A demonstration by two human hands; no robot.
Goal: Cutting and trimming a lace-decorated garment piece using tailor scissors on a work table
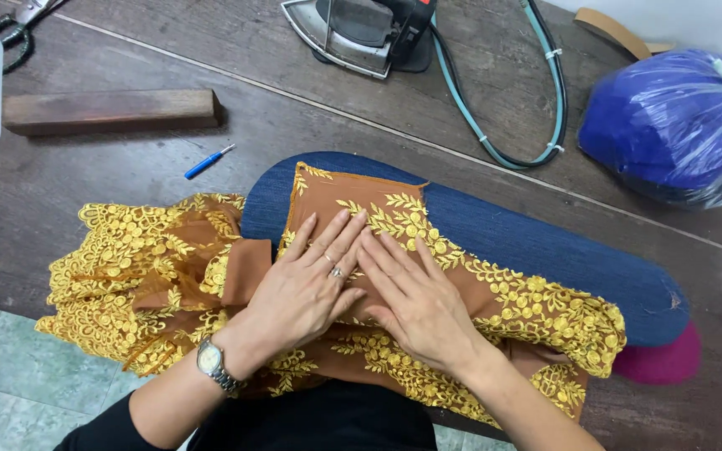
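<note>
Dark wooden tabletop carries a blue denim-covered pressing pad, over which brown fabric with yellow embroidery is draped, its bulk bunched to the left. Left hand, wristwatch on the wrist, lies flat on the fabric, fingers spread, gripping nothing. Right hand lies flat just beside it, fingers extended, touching the left, likewise holding nothing. Behind: an iron, wooden block, blue seam ripper, bagged blue bundle.
</note>
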